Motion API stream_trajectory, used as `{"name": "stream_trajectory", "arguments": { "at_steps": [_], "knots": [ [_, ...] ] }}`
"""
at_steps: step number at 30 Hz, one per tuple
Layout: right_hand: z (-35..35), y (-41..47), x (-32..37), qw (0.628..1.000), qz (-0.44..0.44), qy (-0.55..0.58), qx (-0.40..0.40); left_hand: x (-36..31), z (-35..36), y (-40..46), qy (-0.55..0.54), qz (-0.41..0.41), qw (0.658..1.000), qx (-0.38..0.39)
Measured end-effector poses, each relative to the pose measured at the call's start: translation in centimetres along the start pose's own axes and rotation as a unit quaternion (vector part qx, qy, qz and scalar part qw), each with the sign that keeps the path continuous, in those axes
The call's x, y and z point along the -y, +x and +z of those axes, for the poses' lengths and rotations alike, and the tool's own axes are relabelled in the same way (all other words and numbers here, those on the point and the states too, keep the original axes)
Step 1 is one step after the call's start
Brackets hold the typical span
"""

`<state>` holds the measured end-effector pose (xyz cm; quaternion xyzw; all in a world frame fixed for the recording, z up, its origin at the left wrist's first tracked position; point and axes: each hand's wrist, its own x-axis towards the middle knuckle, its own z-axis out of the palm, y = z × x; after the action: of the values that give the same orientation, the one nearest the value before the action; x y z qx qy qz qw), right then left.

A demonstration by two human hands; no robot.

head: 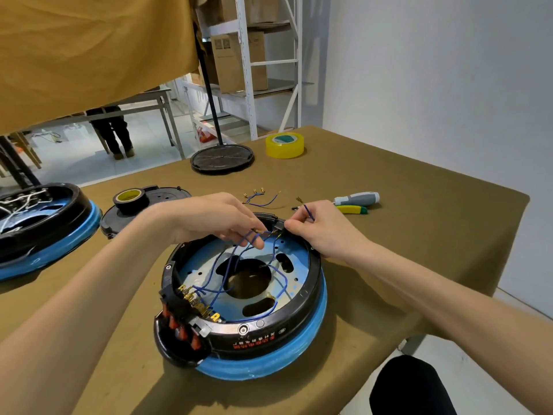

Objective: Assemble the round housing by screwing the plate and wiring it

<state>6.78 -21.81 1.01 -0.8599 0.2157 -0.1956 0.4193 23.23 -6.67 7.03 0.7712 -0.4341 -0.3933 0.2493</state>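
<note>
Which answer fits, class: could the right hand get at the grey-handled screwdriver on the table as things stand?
Probably yes. The grey-handled screwdriver lies in the open just beyond the right hand, with nothing between them. But that hand is pinching a blue wire, so it would likely have to let go first.

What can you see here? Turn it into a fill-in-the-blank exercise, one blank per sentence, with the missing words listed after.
1. Both hands work at the far rim of the round housing, the left hand and right hand each pinching a thin ____ wire.
2. The roll of yellow tape lies on the ____ cloth of the table.
3. The screwdriver has a grey and ____ handle.

Missing words: blue; brown; white
</note>
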Motion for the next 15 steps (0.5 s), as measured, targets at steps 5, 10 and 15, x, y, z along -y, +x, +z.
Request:
{"name": "stream_trajectory", "arguments": {
  "at_steps": [5,10,15],
  "knots": [
    [0.1,0.0,0.0,1.000,-0.011,-0.011,-0.001,0.7,1.2,-1.7,0.011,0.054,0.998,-0.028],
    [0.0,-0.2,-0.1,1.000,-0.010,-0.008,0.003,1.6,2.6,-2.3,0.022,0.140,0.978,-0.156],
    [0.1,-0.3,-0.1,1.000,-0.014,-0.005,0.000,3.2,3.5,-2.2,0.080,0.173,0.947,-0.260]
  ]
}}
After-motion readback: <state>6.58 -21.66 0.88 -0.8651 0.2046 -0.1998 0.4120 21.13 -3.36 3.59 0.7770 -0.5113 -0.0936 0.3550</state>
